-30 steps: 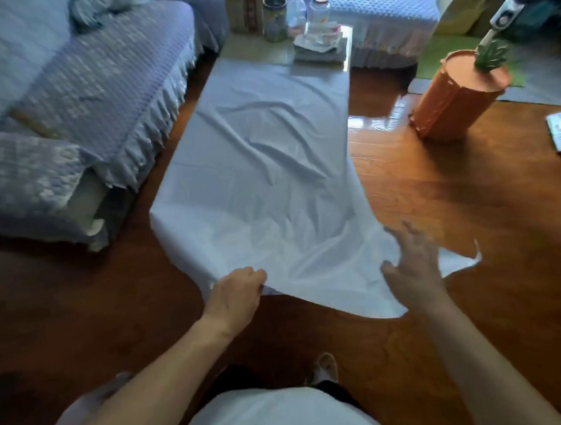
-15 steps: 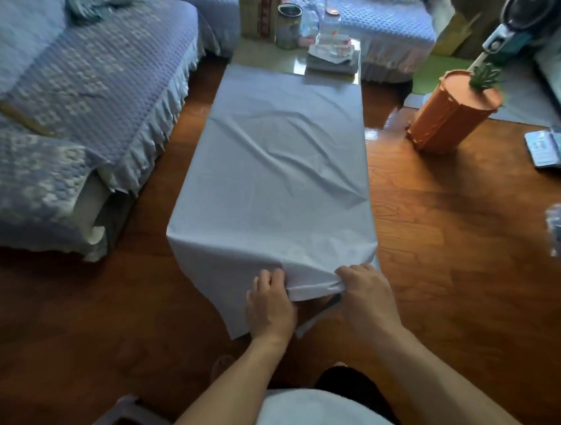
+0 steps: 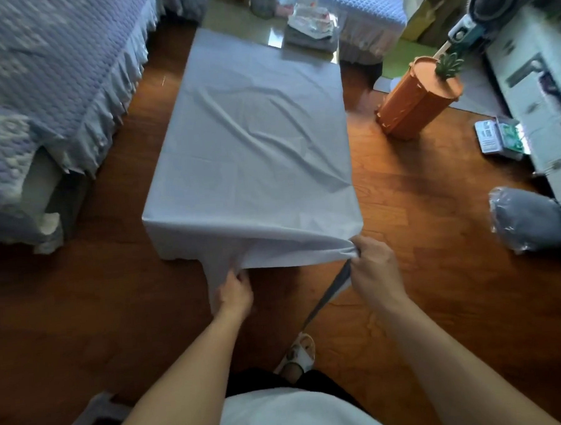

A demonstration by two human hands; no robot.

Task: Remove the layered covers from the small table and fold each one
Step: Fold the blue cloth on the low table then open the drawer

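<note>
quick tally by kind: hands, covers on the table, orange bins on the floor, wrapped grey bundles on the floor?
Hands: 2, left hand and right hand, each with a grip on the cover
White cover: 1
Orange bin: 1
Wrapped grey bundle: 1
Total: 5

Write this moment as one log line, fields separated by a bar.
step: lifting cover | left hand: grips cover edge | right hand: pinches bunched corner | cover: mostly on table

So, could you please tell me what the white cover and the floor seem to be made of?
The white cover looks like thin matte woven fabric, maybe cotton or polyester: it creases softly and bunches where the right hand pinches it. The floor looks like glossy varnished wood or laminate, with visible grain and reflections.
</note>
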